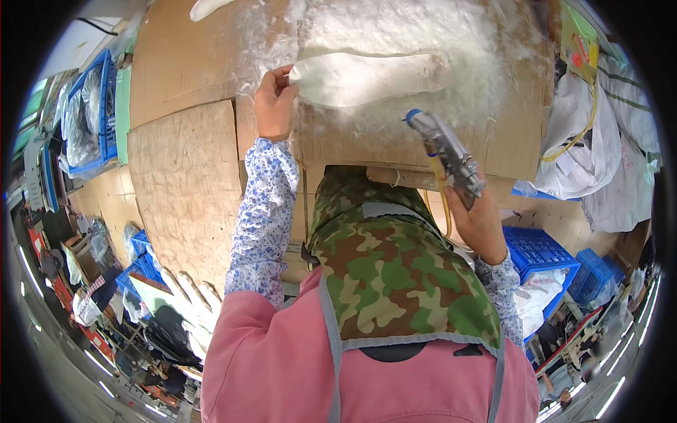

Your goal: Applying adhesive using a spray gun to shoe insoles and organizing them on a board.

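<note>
My left hand (pixel 275 104) pinches the left end of a white, insole-shaped piece (pixel 370 79) between thumb and fingers. The piece lies lengthwise across a mat of loose white fluff (pixel 472 42) on a cardboard-covered table (pixel 331 144). In my right hand (pixel 481 224) is a metal hand-held air gun or spray gun (pixel 448 144); I cannot tell which. Its blue-tipped nozzle points up and left, just below the piece's right half and apart from it. A yellow hose (pixel 447 204) runs down from the gun beside my apron.
Another white piece (pixel 208 7) lies at the far left. A brown board (pixel 187 187) sits left of my arm. Blue crates (pixel 539 250) stand low on the right, and a blue crate (pixel 106 106) with plastic bags is at left. White sacks (pixel 582 141) hang right of the table.
</note>
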The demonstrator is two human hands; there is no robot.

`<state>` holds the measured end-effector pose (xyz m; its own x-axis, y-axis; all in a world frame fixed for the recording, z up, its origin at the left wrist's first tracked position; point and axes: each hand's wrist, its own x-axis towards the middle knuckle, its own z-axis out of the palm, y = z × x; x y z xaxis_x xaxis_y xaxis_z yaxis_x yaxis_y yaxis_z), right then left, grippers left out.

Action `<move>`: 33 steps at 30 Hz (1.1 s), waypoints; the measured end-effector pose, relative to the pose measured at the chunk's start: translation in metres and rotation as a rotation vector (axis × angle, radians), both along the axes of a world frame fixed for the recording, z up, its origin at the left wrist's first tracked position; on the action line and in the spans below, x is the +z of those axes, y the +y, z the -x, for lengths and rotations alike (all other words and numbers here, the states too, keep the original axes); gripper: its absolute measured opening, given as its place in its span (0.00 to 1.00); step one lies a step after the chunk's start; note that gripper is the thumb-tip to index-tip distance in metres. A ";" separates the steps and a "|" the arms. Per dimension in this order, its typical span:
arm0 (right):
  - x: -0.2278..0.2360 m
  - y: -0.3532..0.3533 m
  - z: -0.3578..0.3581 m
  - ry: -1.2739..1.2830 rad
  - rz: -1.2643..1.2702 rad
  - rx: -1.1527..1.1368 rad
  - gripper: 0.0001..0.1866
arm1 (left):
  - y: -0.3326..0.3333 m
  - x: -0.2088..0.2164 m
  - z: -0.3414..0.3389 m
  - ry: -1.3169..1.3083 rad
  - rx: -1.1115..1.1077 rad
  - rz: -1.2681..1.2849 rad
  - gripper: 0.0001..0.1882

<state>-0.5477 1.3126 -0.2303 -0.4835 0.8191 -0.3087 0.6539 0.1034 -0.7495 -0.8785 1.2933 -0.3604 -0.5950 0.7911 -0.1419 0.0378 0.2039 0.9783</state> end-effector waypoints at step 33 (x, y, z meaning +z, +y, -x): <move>-0.017 -0.036 0.085 0.141 0.077 0.169 0.20 | -0.553 -0.099 0.267 0.281 1.580 0.431 0.16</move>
